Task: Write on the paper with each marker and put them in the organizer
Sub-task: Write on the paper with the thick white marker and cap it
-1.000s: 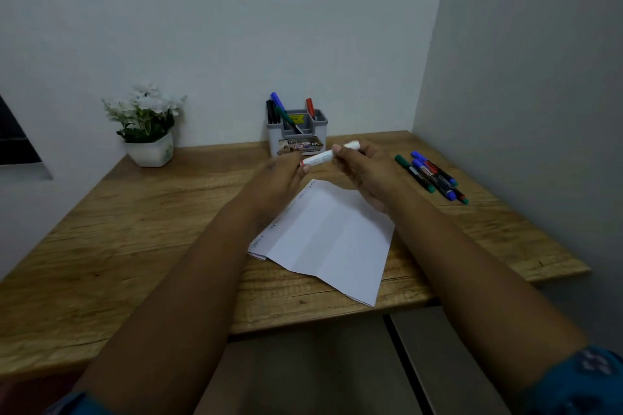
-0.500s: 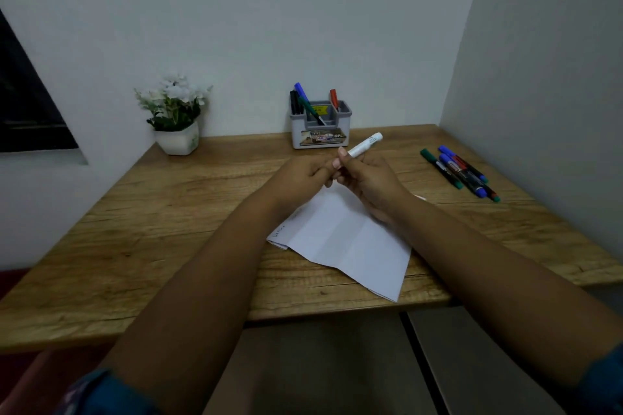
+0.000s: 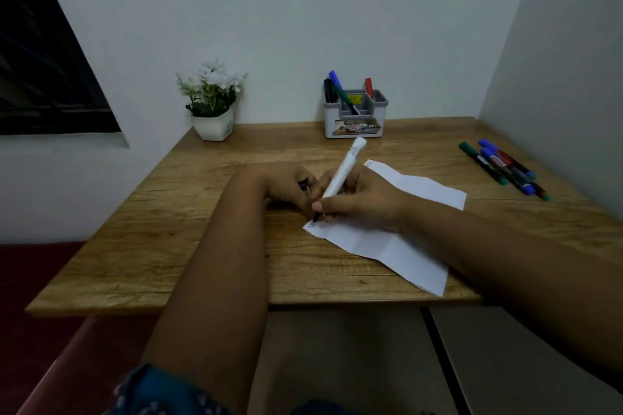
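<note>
Your right hand (image 3: 360,202) holds a white marker (image 3: 340,175) to the paper (image 3: 414,246), your left hand (image 3: 290,185) seems to hold its cap; four sit in the organizer (image 3: 354,118), several wait at 2 o'clock (image 3: 502,167).

A small home study corner or desk nook is showing here. A wood-grain desk (image 3: 209,246) is sitting tight into the angle of two plain pale walls (image 3: 303,10), with a dark window (image 3: 43,71) opening at the left. A potted plant with white flowers (image 3: 211,101) is standing at the back beside a grey desk organizer (image 3: 355,118) that is holding upright markers (image 3: 333,86). Loose markers (image 3: 502,167) are lying along the right edge near a creased sheet of paper (image 3: 397,242), all pointing to everyday writing and stationery use.
</note>
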